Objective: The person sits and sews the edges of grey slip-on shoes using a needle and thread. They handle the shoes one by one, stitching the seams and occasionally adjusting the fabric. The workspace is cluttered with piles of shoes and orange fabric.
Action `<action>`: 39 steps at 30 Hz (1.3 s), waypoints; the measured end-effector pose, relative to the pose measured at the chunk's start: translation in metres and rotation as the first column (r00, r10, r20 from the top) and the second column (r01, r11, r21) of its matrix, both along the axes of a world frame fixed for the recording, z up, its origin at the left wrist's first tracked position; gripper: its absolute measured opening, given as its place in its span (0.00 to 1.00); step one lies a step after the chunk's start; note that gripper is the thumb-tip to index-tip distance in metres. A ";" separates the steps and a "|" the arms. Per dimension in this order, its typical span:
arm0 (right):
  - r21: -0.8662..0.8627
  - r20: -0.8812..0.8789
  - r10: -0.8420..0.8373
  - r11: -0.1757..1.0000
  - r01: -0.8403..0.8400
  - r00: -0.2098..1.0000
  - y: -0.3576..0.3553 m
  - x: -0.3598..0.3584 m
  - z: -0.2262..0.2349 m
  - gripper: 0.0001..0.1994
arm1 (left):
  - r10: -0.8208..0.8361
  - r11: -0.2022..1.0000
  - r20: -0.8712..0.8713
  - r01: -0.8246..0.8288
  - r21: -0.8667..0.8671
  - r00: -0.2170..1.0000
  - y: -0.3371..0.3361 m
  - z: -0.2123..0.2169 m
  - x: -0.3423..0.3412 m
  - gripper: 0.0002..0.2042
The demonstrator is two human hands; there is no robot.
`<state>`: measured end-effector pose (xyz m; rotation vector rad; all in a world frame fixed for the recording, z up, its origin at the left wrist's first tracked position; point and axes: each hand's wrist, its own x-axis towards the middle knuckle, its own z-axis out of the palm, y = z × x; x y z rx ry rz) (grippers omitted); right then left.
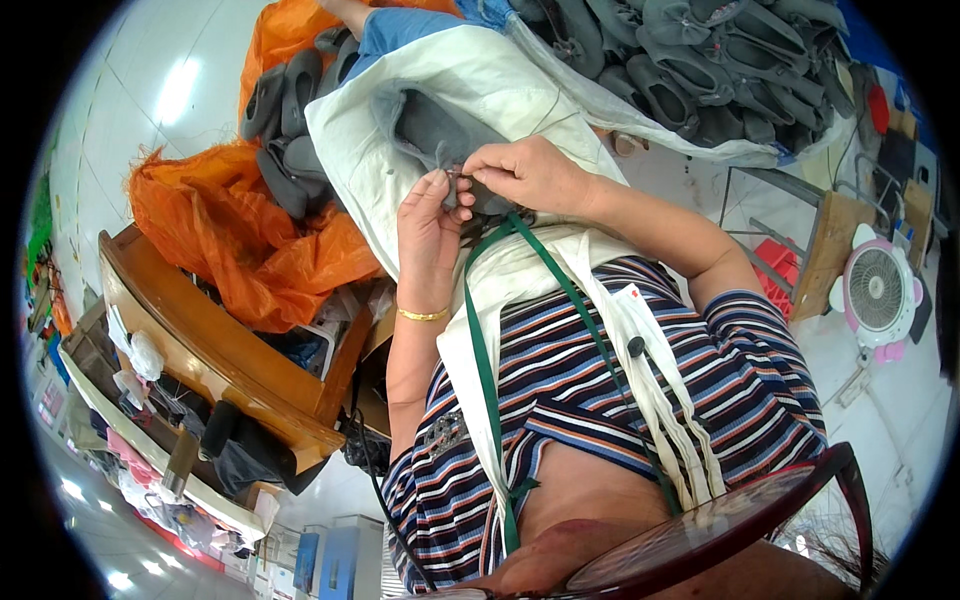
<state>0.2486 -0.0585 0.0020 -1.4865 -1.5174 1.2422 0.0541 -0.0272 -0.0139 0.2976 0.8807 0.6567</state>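
Observation:
A grey soft shoe [420, 120] lies on the white cloth [350, 140] over my lap, its dark opening showing. At its near end my left hand [430, 215] is closed, pinching a small grey fabric piece [447, 158] that looks like a bow. My right hand [530, 178] comes in from the right, with thumb and forefinger pinched together close to the left fingertips. What the right fingers hold is too small to make out. Part of the shoe's near end is hidden behind my hands.
Grey shoes [690, 70] are heaped in a sack at the far right. More grey shoes [295, 90] lie by an orange sack [220, 220] on the left. A wooden workbench [210, 330] stands left, a fan [878, 285] right. Another person's blue-clothed leg [405, 32] is at the far side.

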 end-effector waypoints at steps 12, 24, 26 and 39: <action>-0.007 0.004 0.011 1.000 -0.011 1.000 0.001 0.000 0.002 0.09 | -0.007 0.999 -0.087 0.011 0.048 0.996 -0.002 0.003 0.002 0.09; -0.316 -0.260 -0.050 0.948 -0.036 0.964 0.000 0.002 0.003 0.08 | 0.083 0.993 -0.122 -0.071 0.093 0.989 -0.007 0.003 0.002 0.05; -0.383 -0.329 -0.089 0.923 -0.046 0.940 -0.001 0.003 0.002 0.08 | 0.071 0.992 -0.149 -0.054 0.111 0.986 -0.008 0.003 0.003 0.06; -0.433 -0.272 -0.142 0.901 0.011 0.952 0.003 -0.007 0.000 0.06 | 0.015 0.990 -0.213 0.016 0.142 0.977 -0.007 0.000 0.003 0.06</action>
